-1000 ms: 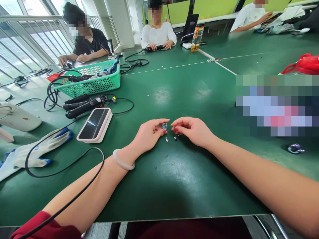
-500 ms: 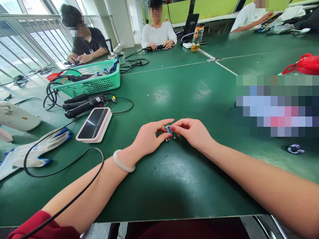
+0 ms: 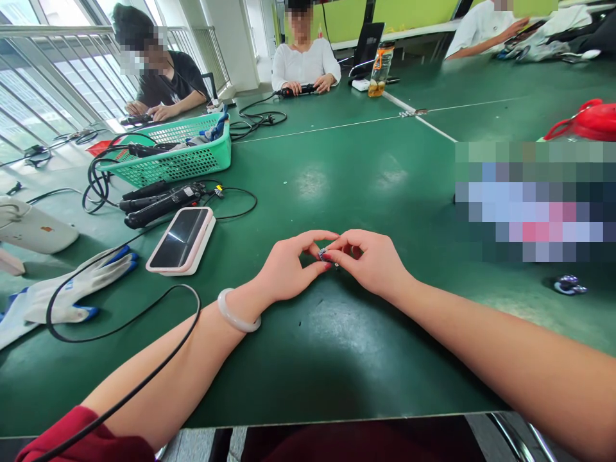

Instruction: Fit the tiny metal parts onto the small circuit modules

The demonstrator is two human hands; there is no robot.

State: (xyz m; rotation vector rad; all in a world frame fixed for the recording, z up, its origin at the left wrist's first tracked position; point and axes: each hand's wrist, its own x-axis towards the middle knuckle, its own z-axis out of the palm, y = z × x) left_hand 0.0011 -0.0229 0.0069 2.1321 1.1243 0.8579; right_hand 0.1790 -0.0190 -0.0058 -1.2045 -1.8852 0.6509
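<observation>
My left hand (image 3: 287,268) and my right hand (image 3: 374,262) meet above the green table (image 3: 346,359), fingertips touching or nearly so. Between them is a small silvery-blue piece (image 3: 323,255), mostly covered by fingers; its kind cannot be made out. Left thumb and fingers close around one side of it. The right thumb and forefinger pinch it from the other side. A tiny bit of metal shows just under the right fingertips. A pale bangle (image 3: 235,313) sits on my left wrist.
Left of my hands lie a phone (image 3: 181,239), black corded tools (image 3: 163,204), a glove (image 3: 77,292) and a green basket (image 3: 178,151). A black cable (image 3: 190,321) crosses my left forearm. At right are a small shiny dark object (image 3: 570,285) and a red pouch (image 3: 590,120). Three people sit beyond.
My right hand has moved slightly left, its fingers now against the left hand's. The small piece has turned and is more covered than before.
</observation>
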